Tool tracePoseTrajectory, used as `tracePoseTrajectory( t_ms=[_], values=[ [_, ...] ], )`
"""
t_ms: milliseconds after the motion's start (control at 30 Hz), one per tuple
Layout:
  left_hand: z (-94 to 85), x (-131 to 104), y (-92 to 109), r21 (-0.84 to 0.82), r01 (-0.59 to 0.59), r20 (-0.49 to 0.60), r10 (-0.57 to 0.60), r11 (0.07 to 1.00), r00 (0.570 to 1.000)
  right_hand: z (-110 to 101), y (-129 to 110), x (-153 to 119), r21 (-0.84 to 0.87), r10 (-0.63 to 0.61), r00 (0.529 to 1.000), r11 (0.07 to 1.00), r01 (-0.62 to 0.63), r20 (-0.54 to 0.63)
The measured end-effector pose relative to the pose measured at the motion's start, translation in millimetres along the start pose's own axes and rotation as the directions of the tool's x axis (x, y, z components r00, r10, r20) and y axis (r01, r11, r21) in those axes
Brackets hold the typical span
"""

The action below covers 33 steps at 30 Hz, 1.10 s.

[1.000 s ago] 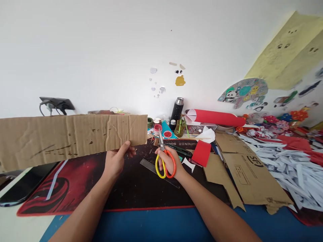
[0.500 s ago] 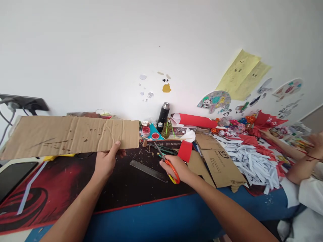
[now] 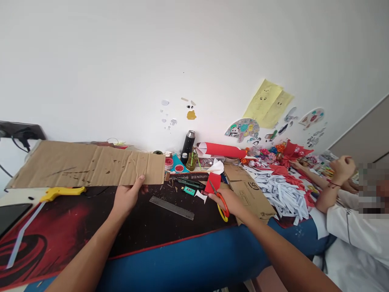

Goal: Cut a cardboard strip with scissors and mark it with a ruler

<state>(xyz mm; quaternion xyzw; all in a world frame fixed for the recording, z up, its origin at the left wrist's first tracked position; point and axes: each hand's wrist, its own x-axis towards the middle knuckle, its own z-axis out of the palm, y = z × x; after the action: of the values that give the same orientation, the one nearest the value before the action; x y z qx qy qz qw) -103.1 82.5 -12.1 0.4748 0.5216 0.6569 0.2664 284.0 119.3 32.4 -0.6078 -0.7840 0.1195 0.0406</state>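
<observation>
A long strip of corrugated cardboard, stained with brown marks, is raised over the left of the table. My left hand grips its lower right edge, thumb in front and fingers behind. Scissors with orange and yellow handles are in my right hand, their blades pointing up and left over a red paper piece. Left of that hand lie a small white paper scrap, a green lighter-sized item and a metal ruler.
A yellow-handled tool lies at left. Along the wall stand a black thermos and a red paper roll. Flattened cardboard and a heap of folded white paper lie at right, beside another person's raised arm.
My right hand has moved right with the scissors, uncovering the white scrap and green item. The cardboard stays held up in my left hand. The view has turned somewhat to the right.
</observation>
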Motion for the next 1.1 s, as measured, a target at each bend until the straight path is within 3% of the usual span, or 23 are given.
tracePoseTrajectory(
  t_ms=[167,333,533,767,1100],
  values=[
    [-0.3,-1,2,-0.001,-0.017,0.003,0.017,1.0,1.0,-12,14,13,-0.025,0.014,1.0,1.0,-0.015,-0.027],
    [0.1,-2,3,-0.006,-0.019,0.017,0.019,1.0,1.0,-23,22,14,-0.138,0.1,0.993,0.985,-0.107,-0.056],
    [-0.5,-2,3,-0.001,-0.006,0.009,0.006,1.0,1.0,-17,18,11,-0.281,0.175,0.984,0.944,-0.173,-0.015],
    [-1.1,-1,0,0.001,0.001,0.022,-0.001,1.0,1.0,-9,16,11,-0.316,0.169,0.984,0.938,-0.144,0.053],
    [-0.3,-1,0,-0.007,-0.013,0.027,0.013,1.0,1.0,-23,18,4,-0.273,0.131,0.985,0.957,-0.097,0.111]
  ],
)
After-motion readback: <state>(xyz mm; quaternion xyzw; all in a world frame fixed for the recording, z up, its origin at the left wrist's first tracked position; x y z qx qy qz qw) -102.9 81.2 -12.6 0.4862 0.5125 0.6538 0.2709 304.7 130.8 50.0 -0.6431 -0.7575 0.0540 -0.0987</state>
